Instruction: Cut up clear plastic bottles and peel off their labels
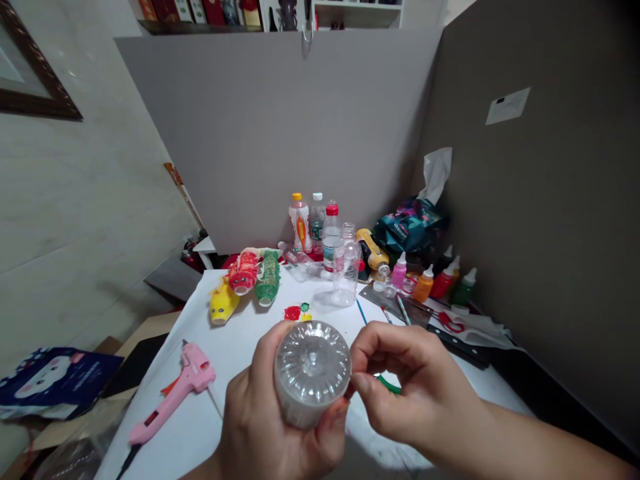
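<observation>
My left hand [280, 413] is wrapped round a clear plastic bottle [314, 363], its ridged round base turned up toward me; the rest of it is hidden below. At the bottle's right side, my right hand [400, 373] has thumb and forefinger pinched together, close against the wall. Whatever lies between those fingertips is too small or too hidden to name. Part of a green curved thing [390, 383] shows behind the right hand. Just beyond the bottle, dabs of red paint [292, 313], green and yellow mark the white sheet [240, 347].
A pink glue gun [173, 393] lies at left. Yellow [223, 303], red [244, 272] and green [268, 279] painted bottle figures sit behind it. A clear uncapped bottle [346, 270] stands mid-table. Paint bottles [423, 283], red-handled scissors [450, 323] and a tissue pack [413, 223] lie right.
</observation>
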The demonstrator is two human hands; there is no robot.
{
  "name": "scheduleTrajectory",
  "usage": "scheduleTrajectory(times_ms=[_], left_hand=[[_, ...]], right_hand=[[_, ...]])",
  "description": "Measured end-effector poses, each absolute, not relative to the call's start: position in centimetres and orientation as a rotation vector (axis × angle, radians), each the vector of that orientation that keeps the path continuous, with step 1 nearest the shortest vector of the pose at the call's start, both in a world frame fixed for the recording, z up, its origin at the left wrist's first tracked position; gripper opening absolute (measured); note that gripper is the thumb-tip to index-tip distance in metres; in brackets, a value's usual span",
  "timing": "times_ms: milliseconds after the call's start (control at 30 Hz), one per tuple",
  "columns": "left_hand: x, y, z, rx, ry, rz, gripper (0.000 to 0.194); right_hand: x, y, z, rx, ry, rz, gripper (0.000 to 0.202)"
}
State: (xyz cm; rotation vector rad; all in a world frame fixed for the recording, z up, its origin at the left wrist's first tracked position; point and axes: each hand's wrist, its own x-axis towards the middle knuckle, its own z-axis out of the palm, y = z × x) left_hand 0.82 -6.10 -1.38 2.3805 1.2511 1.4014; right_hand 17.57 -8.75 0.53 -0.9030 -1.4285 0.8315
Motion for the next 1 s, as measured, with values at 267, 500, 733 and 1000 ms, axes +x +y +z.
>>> scheduleTrajectory(times_ms=[267, 500, 733, 1000], left_hand=[[0.8, -5.3, -1.3, 2.484, 1.171, 1.420, 0.052], [0.7, -4.5, -1.5, 2.583, 1.105, 1.427, 0.053], [0.5, -4.5, -0.9, 2.641, 1.047, 1.512, 0.054], [0.4, -4.4, -0.6, 2.729, 1.057, 1.605, 0.052]], right_hand=[[17.8, -9.1, 0.6, -0.980, -1.493, 0.710, 0.010], [17.6, -8.7, 0.5, -1.039, -1.411, 0.810, 0.008], [17.8, -8.7, 0.4, -0.925, -1.305, 1.062, 0.004], [17.8, -8.7, 0.7, -0.904, -1.379, 0.969, 0.008]])
